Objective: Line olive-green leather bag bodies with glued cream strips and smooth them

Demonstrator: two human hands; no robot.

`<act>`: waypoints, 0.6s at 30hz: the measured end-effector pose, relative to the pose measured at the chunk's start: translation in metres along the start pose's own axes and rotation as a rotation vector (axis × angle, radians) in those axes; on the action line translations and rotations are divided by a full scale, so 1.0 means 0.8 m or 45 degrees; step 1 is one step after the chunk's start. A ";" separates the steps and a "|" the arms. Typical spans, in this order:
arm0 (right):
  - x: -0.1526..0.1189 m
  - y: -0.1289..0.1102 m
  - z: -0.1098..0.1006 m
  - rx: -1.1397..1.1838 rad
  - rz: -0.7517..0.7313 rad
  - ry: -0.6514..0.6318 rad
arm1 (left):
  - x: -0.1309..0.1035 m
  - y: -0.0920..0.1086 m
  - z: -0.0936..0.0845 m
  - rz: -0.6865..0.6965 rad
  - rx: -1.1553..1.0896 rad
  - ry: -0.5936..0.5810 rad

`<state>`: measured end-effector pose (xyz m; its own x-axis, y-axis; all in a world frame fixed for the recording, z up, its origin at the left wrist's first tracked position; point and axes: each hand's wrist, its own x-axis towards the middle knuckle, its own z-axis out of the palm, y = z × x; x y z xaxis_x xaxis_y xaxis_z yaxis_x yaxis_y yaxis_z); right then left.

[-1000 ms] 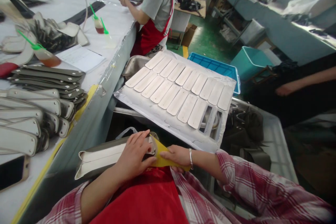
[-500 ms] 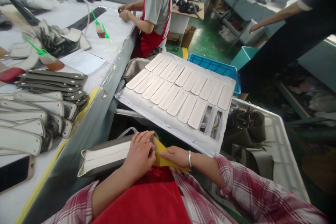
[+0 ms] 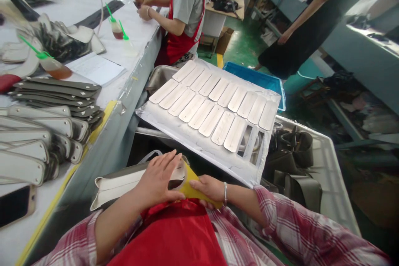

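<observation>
Across my lap lies a long bag piece (image 3: 120, 185), dark grey outside with a white face and a seam along it; its right part is partly covered by my left hand. My left hand (image 3: 158, 176) rests over that end, fingers stretched out and thumb apart. Pinched between the thumb and fingers of my right hand (image 3: 209, 189) is a stiff yellow sheet (image 3: 195, 181), its upper edge against the right end of the bag piece. What lies under my left palm is hidden.
Ahead, a white-covered board (image 3: 183, 133) carries rows of white rounded strips. Stacked strips (image 3: 25, 141), a phone (image 3: 17, 205) and glue bottles (image 3: 54, 66) lie on the left table. A crate (image 3: 330, 166) of dark pieces stands right. A co-worker (image 3: 187, 8) works ahead; another person stands right.
My left hand has uncurled and spread its fingers, with the thumb now apart. My right hand stays on the yellow sheet. The person at the right has lowered an arm and moved left.
</observation>
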<state>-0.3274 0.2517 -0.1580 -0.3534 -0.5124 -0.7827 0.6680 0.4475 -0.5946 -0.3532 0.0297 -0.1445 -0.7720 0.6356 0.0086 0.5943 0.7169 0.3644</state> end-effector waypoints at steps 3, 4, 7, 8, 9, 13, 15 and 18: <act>0.002 0.003 0.005 0.053 0.013 0.018 | 0.003 0.007 0.009 -0.019 0.092 0.003; 0.002 0.004 0.007 0.073 0.018 0.027 | 0.004 0.009 0.011 -0.026 0.107 0.003; 0.003 0.006 0.012 0.100 0.036 0.049 | 0.004 0.010 0.013 -0.041 0.130 -0.014; 0.003 0.005 0.013 0.098 0.045 0.054 | 0.004 0.009 0.013 -0.046 0.133 -0.016; 0.002 0.003 0.013 0.094 0.054 0.054 | 0.004 0.008 0.013 -0.048 0.135 -0.016; 0.001 -0.009 0.012 0.092 0.101 0.037 | 0.003 0.006 0.011 -0.041 0.136 0.013; 0.003 -0.014 0.010 0.101 0.101 0.010 | 0.002 0.006 0.011 -0.032 0.126 0.023; 0.012 -0.017 0.005 0.077 0.086 -0.009 | 0.001 0.003 0.013 -0.026 0.101 0.037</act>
<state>-0.3372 0.2373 -0.1564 -0.3013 -0.4878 -0.8193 0.7287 0.4364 -0.5278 -0.3502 0.0353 -0.1531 -0.7897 0.6129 0.0292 0.5934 0.7508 0.2901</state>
